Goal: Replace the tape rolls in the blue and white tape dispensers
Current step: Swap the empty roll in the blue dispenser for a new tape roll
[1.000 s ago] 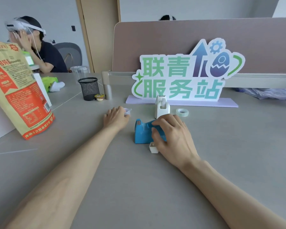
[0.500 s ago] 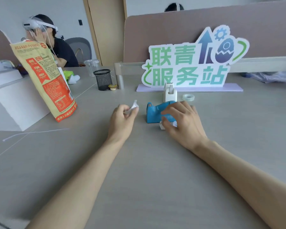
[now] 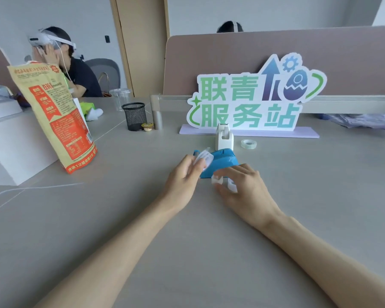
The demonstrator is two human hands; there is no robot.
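The blue tape dispenser (image 3: 222, 162) lies on the grey table at the centre, partly covered by both hands. Right behind it stands the white tape dispenser (image 3: 223, 137), upright. A clear tape roll (image 3: 248, 144) lies flat to its right. My left hand (image 3: 182, 177) pinches a small clear tape roll (image 3: 203, 158) at the blue dispenser's left end. My right hand (image 3: 242, 187) curls around a small white spool piece (image 3: 220, 180) at the dispenser's near side.
An orange and tan snack bag (image 3: 53, 116) leans on a white box (image 3: 11, 143) at the left. A black mesh pen cup (image 3: 135, 116) and a small yellow cup (image 3: 147, 126) stand behind. A large standing sign (image 3: 251, 101) backs the dispensers. A person with a headset (image 3: 60, 61) sits far left.
My left hand moved right with the small clear roll, from beside the blue dispenser to its left end. My right hand slid off the dispenser's top onto the white spool piece.
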